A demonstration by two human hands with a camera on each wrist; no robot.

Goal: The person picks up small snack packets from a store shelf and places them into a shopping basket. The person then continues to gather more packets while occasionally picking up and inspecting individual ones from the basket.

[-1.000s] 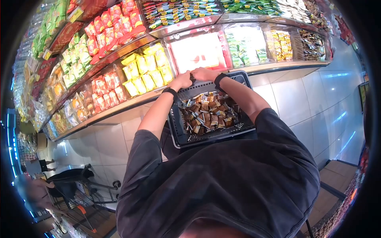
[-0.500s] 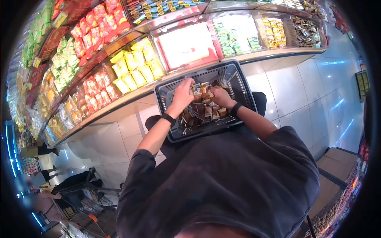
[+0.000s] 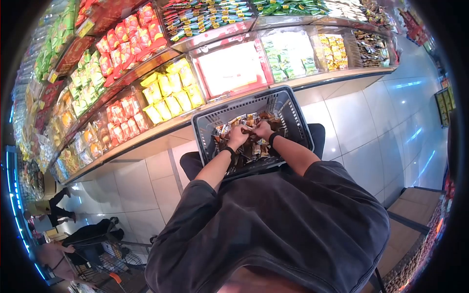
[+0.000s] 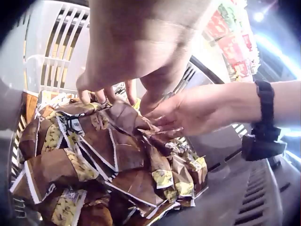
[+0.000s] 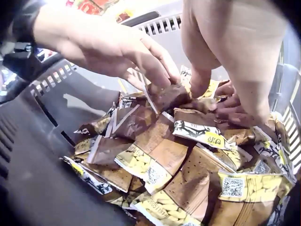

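Observation:
A grey plastic shopping basket (image 3: 289,111) holds a heap of small brown snack packets (image 5: 155,155) with yellow-and-white printed ends. Both hands are down inside it, close together over the heap. My left hand (image 3: 238,136) pinches a brown packet (image 5: 170,97) between thumb and curled fingers, as the right wrist view shows. Right beside it, my right hand (image 3: 264,130) has its thumb and fingers bent round another packet among the pile. Its fingertips are partly hidden behind packets in the right wrist view. Each wrist wears a black band (image 4: 266,108).
In front of the basket runs a shelf edge (image 3: 137,140) with bins of yellow bags (image 3: 168,93), red bags (image 3: 124,117) and other sweets. A bright white panel (image 3: 229,68) stands behind the basket. Tiled floor (image 3: 351,117) lies right; a cart (image 3: 105,254) is at lower left.
Both hands have come from the basket's far rim down into the packets, and now meet over the middle of the heap. The basket has shifted slightly left in view.

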